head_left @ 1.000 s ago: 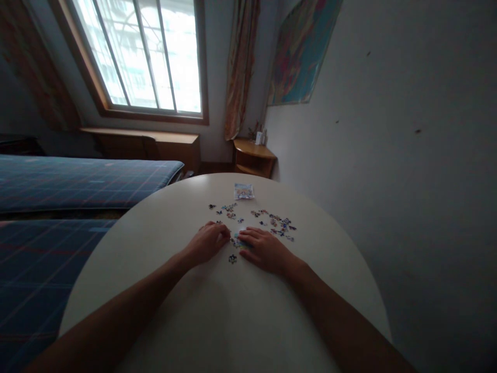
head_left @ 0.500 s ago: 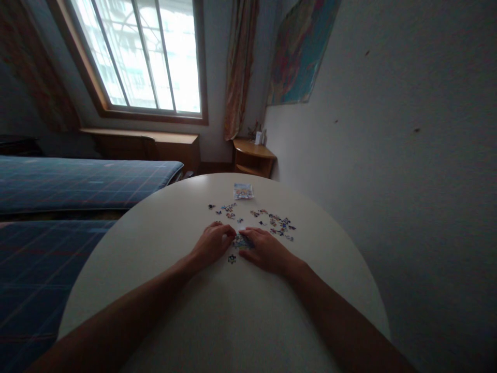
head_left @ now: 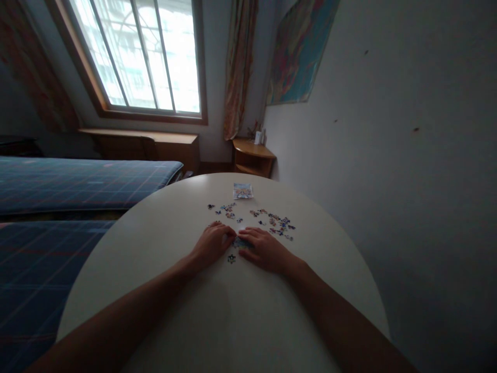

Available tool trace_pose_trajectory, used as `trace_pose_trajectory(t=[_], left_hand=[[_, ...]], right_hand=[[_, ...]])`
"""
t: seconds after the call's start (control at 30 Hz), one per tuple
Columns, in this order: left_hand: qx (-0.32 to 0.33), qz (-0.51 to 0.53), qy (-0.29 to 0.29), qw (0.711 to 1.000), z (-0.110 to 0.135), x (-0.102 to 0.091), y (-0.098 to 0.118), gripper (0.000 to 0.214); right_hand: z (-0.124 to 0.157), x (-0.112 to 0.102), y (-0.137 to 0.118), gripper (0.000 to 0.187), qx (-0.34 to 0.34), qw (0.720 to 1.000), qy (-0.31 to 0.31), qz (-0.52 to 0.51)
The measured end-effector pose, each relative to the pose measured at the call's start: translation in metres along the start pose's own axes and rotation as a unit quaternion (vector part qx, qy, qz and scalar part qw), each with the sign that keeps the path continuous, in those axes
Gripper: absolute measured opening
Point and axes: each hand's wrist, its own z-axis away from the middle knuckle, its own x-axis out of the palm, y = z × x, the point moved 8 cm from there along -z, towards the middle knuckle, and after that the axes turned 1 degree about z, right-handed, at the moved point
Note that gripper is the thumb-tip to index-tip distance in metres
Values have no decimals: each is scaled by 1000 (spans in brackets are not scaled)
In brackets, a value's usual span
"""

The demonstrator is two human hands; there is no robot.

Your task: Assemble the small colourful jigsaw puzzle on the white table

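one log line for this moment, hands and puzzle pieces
left hand: fingertips at piece cluster, grip unclear | right hand: fingers over cluster | near side: loose piece | far side: scattered pieces, picture packet

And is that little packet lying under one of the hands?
No, the packet lies near the far edge of the table, beyond the left hand, the right hand and the loose puzzle pieces.

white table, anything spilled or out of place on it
Nothing looks spilled. One puzzle piece stands out mildly: it lies alone on the near side of the left hand and right hand, while the scattered pieces lie beyond them.
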Motion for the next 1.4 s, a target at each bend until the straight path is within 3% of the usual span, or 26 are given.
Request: trace_pose_trajectory(t=[0.3,0.5,1.2,1.4], left_hand=[[0,-4,13,1000,0,-9,-11,16],[14,-16,20,1000,0,-8,-19,18],[-16,-37,21,999,-2,1,-24,29],[-33,-52,24,998,-3,-5,-24,33]], right_hand=[[1,-2,0,49,3,1000,1,-1],[2,-4,-1,40,-11,1000,2,-4],[4,-10,-5,37,-29,999,9,-11],[5,-8,-1,38,-29,1000,9,-1]])
